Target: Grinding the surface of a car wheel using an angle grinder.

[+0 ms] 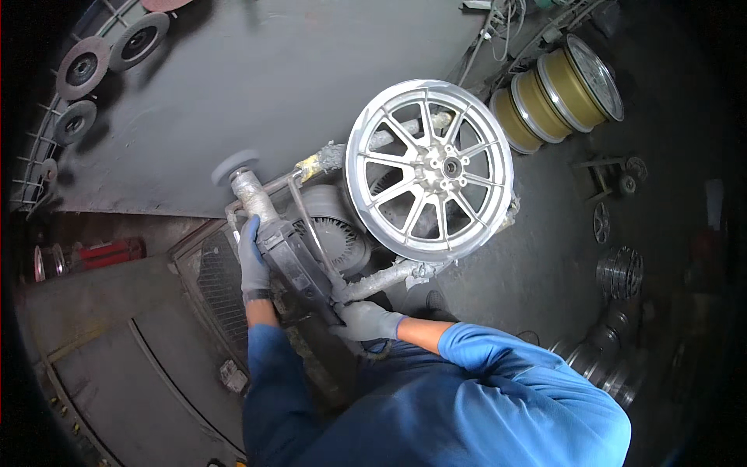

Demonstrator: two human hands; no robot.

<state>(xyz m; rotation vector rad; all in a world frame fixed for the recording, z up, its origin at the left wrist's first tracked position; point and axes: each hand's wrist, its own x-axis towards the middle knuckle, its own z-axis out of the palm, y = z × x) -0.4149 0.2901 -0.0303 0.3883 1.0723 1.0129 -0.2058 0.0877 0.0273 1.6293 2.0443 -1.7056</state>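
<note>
A large angle grinder point(292, 261) with a dark body and a wrapped, dust-crusted neck lies slantwise in front of me. Gloved in grey, my left hand point(253, 263) is closed along the side of its body. My right hand point(366, 321), in the same kind of glove, grips the rear end of the grinder. The round grey disc point(233, 166) at its head points up and left, and its edge looks blurred. Right of the grinder, apart from the disc, a bare silver wheel rim point(428, 171) with many spokes leans on a padded pipe stand point(381, 280).
Flap discs point(83, 70) hang on a wire rack at the upper left. Gold-barrelled rims point(552, 97) lie in a row at the upper right, near loose cables point(506, 27). More rims point(620, 272) sit on the floor at right. A dusty motor point(334, 233) sits below the stand.
</note>
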